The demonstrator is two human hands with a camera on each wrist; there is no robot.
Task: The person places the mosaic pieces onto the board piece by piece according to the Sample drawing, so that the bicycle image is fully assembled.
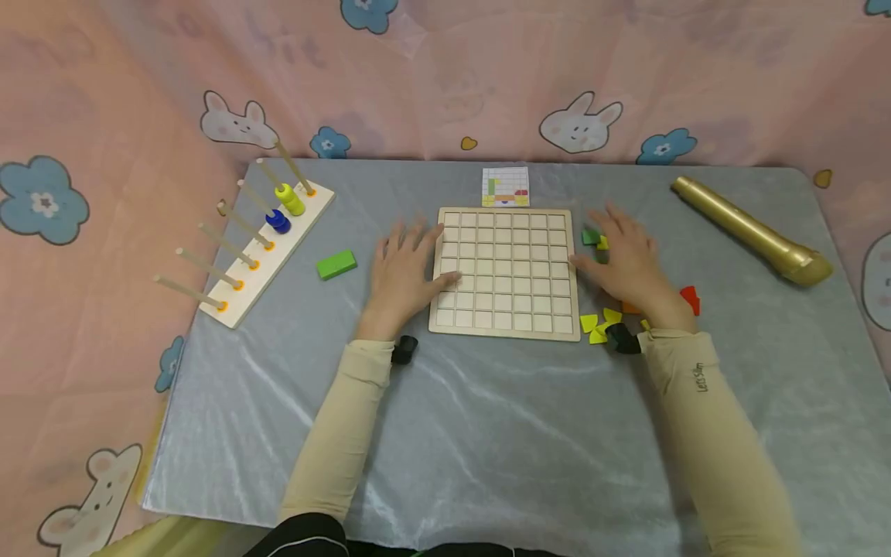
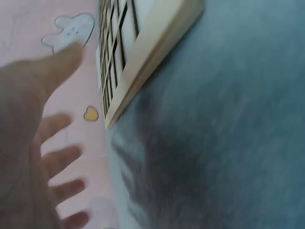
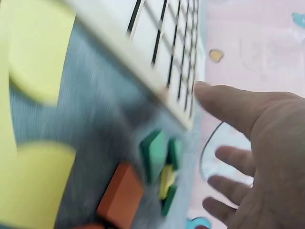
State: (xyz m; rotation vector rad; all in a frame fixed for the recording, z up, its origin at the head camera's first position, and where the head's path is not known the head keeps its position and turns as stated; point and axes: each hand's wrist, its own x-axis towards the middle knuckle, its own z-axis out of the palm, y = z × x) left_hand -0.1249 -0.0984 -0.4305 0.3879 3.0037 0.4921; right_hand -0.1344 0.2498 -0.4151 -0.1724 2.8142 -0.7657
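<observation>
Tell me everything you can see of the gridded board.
The gridded board looks wooden: pale, slim, nearly square, with a plain border and dividers around whitish square cells. The visible cells are bare. It lies flat on the grey cloth between the left hand and right hand, a printed card just beyond its far edge. Whether either hand touches it is unclear.

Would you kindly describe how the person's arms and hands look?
The left sleeve and right sleeve are beige, the right one bearing dark lettering. Beside each sleeve's end is a small black device. The left hand and right hand wear no gloves.
</observation>
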